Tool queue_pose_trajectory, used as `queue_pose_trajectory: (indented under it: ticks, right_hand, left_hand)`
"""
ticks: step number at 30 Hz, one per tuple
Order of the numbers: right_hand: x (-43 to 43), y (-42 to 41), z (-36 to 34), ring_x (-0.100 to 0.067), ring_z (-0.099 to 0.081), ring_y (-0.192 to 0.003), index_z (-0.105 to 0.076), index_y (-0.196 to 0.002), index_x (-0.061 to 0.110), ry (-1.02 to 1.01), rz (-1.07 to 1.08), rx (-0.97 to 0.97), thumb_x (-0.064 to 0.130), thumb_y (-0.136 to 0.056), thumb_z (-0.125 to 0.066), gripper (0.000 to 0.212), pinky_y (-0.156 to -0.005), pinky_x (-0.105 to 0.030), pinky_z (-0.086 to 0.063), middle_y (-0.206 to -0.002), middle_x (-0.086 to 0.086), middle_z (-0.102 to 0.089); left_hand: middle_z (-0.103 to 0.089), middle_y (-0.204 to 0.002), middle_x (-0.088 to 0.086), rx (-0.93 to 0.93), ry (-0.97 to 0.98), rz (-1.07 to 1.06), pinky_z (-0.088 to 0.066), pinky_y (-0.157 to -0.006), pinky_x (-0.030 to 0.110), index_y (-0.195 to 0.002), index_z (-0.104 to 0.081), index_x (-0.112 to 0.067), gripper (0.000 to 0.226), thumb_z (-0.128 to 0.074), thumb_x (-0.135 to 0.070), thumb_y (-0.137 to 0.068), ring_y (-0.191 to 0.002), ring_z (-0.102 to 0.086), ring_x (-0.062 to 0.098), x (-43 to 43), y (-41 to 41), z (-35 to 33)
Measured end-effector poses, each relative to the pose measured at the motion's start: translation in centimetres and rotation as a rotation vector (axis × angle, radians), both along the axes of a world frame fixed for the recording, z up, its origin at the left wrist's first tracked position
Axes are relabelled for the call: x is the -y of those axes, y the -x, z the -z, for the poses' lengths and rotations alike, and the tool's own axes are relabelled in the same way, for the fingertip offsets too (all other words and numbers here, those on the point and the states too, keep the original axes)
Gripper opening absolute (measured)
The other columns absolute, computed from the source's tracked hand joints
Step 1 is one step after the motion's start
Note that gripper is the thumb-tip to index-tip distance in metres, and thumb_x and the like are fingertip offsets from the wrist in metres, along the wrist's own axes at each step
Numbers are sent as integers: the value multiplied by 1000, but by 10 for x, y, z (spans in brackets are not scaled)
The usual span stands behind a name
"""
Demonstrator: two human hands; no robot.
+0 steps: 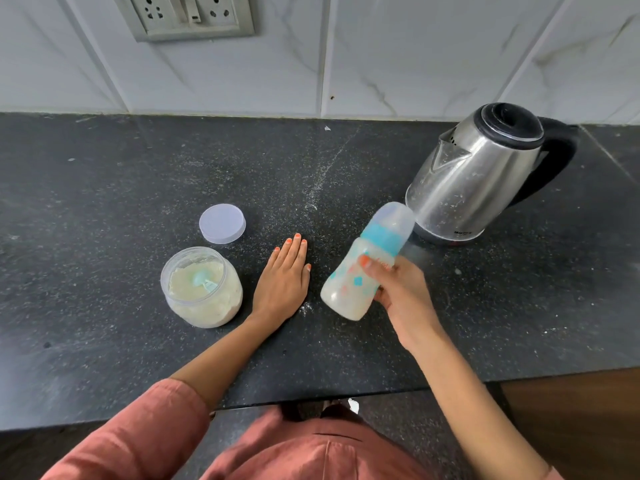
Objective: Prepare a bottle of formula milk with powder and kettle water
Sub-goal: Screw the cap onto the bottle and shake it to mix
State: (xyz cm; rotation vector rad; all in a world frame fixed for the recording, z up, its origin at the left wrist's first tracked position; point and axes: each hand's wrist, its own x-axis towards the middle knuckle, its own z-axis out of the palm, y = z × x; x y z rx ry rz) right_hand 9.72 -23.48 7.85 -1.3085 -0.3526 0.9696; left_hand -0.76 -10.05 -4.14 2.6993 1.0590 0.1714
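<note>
Open clear plastic jar of pale powder sits left on the dark speckled table, a teal scoop in it, its round translucent lid just behind. Left hand lies flat beside the jar, fingers straight, together. Right hand has its fingers clamped on the tilted, capped, milky baby bottle, cap toward the steel kettle.

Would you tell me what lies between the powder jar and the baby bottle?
The left hand, resting flat on the counter, as the head view shows.
</note>
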Motion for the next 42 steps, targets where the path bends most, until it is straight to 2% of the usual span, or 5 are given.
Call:
queue_pose_trajectory:
  ticks: [19, 24, 31, 37, 42]
  right_hand:
    - [-13, -17, -4, -5, -66, -87, -58, -103, 20, -259, 392, -265, 16, -88, -54, 15, -76, -24, -56, -101, 3, -66]
    - [-2, 1, 5, -12, -66, -83, -63, -93, 16, 13, -9, 4, 23, -60, -69, 34, -78, -31, -54, -83, 6, -71]
    - [-16, -13, -5, -4, -65, -85, -56, -103, 20, -255, 363, -270, 16, -88, -53, 16, -74, -22, -56, -98, 4, -65]
    - [3, 2, -2, -9, -66, -77, -63, -88, 16, 5, -55, -8, 19, -59, -67, 30, -73, -25, -54, -77, 7, -71]
    - [-11, -18, -6, -4, -66, -82, -58, -100, 18, -231, 353, -243, 14, -85, -58, 15, -71, -23, -57, -95, 3, -67]
  left_hand:
    - [-7, -157, 4, 24, -5, 0, 5, -113, 26, -148, -10, -10, 51, -15, -32, -101, -145, -5, 16, 1, 1, 0]
    - [-3, -157, 2, 12, 19, -7, 5, -114, 26, -148, -7, -12, 51, -19, -30, -102, -145, -1, 15, 0, 1, 0]
    - [-6, -157, 3, 34, 6, -5, 4, -114, 27, -148, -9, -11, 51, -20, -30, -102, -145, -3, 16, 1, 1, 0]
    - [-4, -157, 2, 22, 18, -5, 5, -114, 26, -148, -7, -12, 51, -19, -31, -102, -145, -2, 15, 0, 1, 1]
    - [-6, -157, 3, 27, 3, -1, 3, -115, 27, -148, -9, -11, 50, -18, -30, -102, -145, -4, 16, 0, 1, 0]
